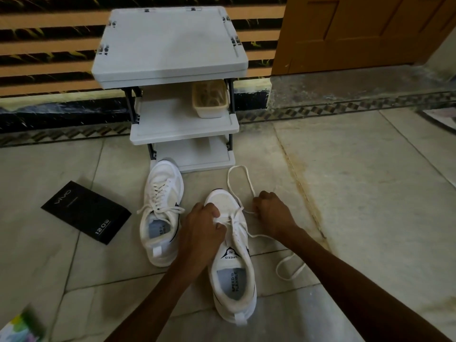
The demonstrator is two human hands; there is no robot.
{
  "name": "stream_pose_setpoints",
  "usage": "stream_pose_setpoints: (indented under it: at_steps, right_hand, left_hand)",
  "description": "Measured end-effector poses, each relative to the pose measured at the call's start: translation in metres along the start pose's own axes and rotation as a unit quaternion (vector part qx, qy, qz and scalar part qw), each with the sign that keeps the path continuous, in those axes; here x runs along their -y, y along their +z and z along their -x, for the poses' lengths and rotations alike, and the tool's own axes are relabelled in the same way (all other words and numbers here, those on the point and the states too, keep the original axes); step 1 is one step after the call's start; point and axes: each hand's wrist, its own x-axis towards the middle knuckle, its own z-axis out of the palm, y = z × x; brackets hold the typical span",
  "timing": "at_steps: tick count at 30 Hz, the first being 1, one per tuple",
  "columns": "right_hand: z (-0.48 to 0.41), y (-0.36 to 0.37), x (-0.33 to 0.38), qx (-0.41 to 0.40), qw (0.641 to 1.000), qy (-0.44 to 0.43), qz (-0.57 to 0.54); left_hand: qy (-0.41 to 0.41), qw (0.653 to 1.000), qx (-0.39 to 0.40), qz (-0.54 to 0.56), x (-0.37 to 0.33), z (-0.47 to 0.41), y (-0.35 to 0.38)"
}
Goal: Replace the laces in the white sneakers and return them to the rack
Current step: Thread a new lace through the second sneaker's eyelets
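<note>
Two white sneakers: laced sneaker [161,213] at 10 o'clock of near sneaker [232,267], shoe rack [170,45] at 12 o'clock. Your left hand [202,228] grips the near sneaker's lacing; your right hand [274,213] pinches its loose white lace [249,181].

Your shot was dim and soft, flat light, faint shadows. Wide lens bowed the far wall [54,43]; near-left corner was blurred.
</note>
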Motion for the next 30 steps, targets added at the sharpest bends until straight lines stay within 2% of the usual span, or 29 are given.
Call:
stream_pose_setpoints:
  at_steps: [2, 5, 7, 9, 11, 19, 23, 26, 28, 30]
  right_hand:
    - [0.005, -0.006, -0.008, -0.013, 0.996, 0.053, -0.071]
    - [0.027, -0.026, -0.011, -0.046, 0.961, 0.102, -0.252]
    - [0.047, -0.043, -0.006, -0.037, 0.933, 0.102, -0.343]
    - [0.063, -0.057, 0.003, -0.023, 0.917, 0.088, -0.389]
    - [0.07, -0.064, 0.008, -0.016, 0.904, 0.08, -0.419]
    - [0.077, -0.072, 0.022, -0.007, 0.907, 0.059, -0.418]
    - [0.074, -0.078, 0.04, -0.016, 0.895, 0.032, -0.445]
    - [0.065, -0.081, 0.056, -0.039, 0.909, 0.015, -0.416]
    - [0.057, -0.078, 0.063, -0.049, 0.919, 0.017, -0.391]
    - [0.051, -0.07, 0.065, -0.049, 0.927, 0.033, -0.369]
  left_hand:
    - [-0.001, 1.0, 0.002, 0.008, 0.001, 0.0, 0.0]
    - [0.007, 0.997, 0.014, 0.071, 0.001, 0.0, 0.0]
    - [0.014, 0.986, 0.043, 0.162, -0.002, -0.003, -0.001]
    - [0.015, 0.961, 0.092, 0.259, -0.009, -0.006, -0.004]
    - [0.019, 0.948, 0.107, 0.299, -0.016, -0.008, -0.006]
    - [0.032, 0.953, 0.093, 0.285, -0.023, -0.004, -0.016]
    - [0.033, 0.966, 0.062, 0.249, -0.023, 0.001, -0.023]
    - [0.011, 0.97, 0.07, 0.235, -0.023, 0.001, -0.028]
    - [-0.005, 0.977, 0.07, 0.204, -0.021, 0.001, -0.031]
    - [-0.014, 0.991, 0.076, 0.113, -0.015, 0.002, -0.036]
